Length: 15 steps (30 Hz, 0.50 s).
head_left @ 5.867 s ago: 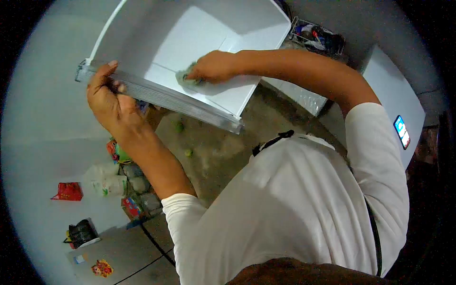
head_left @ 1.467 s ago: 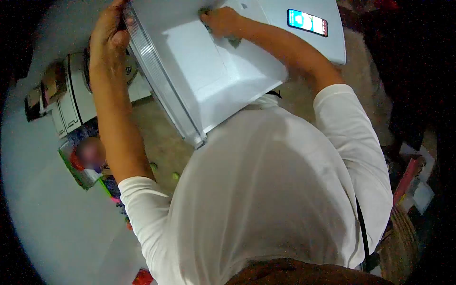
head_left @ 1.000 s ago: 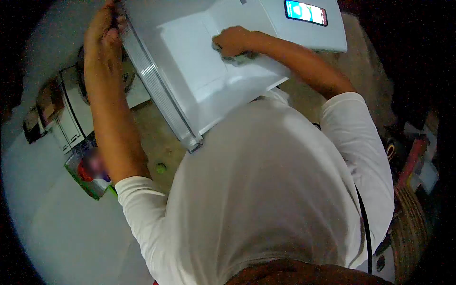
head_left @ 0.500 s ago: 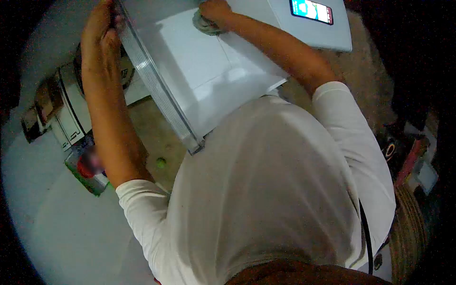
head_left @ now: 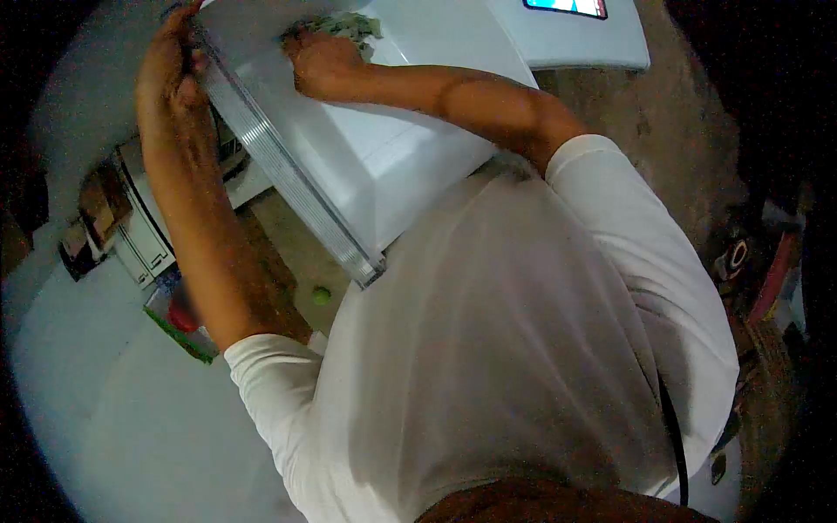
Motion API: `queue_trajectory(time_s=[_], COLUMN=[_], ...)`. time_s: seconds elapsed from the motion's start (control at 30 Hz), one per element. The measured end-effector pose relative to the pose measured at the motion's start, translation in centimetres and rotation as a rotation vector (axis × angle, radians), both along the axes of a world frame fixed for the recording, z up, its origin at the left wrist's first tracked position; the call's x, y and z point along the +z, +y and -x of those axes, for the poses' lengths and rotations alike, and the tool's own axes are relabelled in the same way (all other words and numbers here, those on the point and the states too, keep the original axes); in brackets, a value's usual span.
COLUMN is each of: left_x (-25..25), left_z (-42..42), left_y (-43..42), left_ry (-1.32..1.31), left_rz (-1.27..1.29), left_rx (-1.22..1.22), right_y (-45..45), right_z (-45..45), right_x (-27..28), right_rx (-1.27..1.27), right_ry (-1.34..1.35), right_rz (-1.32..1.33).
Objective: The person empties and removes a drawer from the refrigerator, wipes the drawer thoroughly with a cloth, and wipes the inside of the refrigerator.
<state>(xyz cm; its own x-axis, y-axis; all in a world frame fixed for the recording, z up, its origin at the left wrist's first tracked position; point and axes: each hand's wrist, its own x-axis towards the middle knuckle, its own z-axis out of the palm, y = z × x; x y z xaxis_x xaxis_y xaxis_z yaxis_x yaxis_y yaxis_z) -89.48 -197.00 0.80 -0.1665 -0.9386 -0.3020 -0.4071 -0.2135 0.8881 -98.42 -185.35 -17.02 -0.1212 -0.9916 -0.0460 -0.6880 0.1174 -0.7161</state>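
Note:
A white refrigerator drawer (head_left: 292, 179) with a clear ribbed front strip is tilted against the front of my shirt. My left hand (head_left: 177, 74) is closed around the upper end of that strip; its fingertips are partly hidden behind it. Inside the drawer, my right hand (head_left: 327, 68) is closed on a crumpled grey-green cloth (head_left: 356, 30). The cloth lies against the inner surface near the ribbed side, and part of it bunches out beyond my knuckles.
A lit phone (head_left: 567, 7) rests on a white surface (head_left: 602, 48) at the upper right. White cabinets (head_left: 144, 231) stand at the left. A small green round object (head_left: 322, 295) lies on the floor below the drawer, and a green-edged box (head_left: 179, 327) is at lower left.
My right hand has moved left and slightly down inside the drawer with the cloth, toward the ribbed strip. My left hand keeps its hold on the strip. The phone sits higher in view.

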Motion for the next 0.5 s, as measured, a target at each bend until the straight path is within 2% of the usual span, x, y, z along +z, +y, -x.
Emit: queue_trajectory(time_s=[0.07, 0.1, 0.13, 0.2, 0.23, 0.27, 0.3, 0.37, 0.43, 0.47, 0.5], left_x=[-0.2, 0.0, 0.5, 1.1, 1.3, 1.1, -2.2, -3.2, -4.0, -3.8, -3.4], left_z=[1.0, 1.3, 1.8, 3.4, 3.8, 3.9, 5.7, 5.5, 5.1, 5.2, 4.7], left_y=[0.2, 0.0, 0.3, 2.1, 2.2, 1.8, 6.1, 5.3, 4.8, 5.1, 6.0], left_ry=[-0.032, -0.046, -0.07, -0.099, -0.122, -0.125, -0.139, -0.125, -0.035, -0.036, -0.093], left_rz=[0.016, 0.025, 0.039, 0.038, 0.034, 0.035, 0.052, 0.06, -0.005, -0.012, 0.011], left_rx=[-0.007, -0.008, -0.016, 0.006, 0.036, 0.033, 0.034, 0.051, 0.041, 0.045, -0.007], right_y=[1.1, 0.4, -0.3, 0.1, 0.3, 1.0, 6.6, 8.8, 12.0, 14.0, 16.0], right_z=[0.6, 1.0, 0.8, 0.7, 1.3, 1.5, 3.0, 2.9, 4.5, 6.6, 8.7], right_x=[0.4, 0.4, -0.5, -1.5, -1.3, -1.2, -4.4, -7.3, -9.3, -9.1, -8.4], right_rx=[0.112, 0.264, 0.256, 0.305, 0.45, 0.446, 0.571, 0.832, 1.05, 1.146, 1.205], right_ry=[0.122, 0.056, 0.055, -0.015, -0.014, -0.017, -0.04, -0.106, -0.393, -0.624, -0.541], right_rz=[0.165, 0.101, 0.106, 0.631, 0.468, 0.469, 0.341, 0.274, 0.473, 0.595, 0.382])
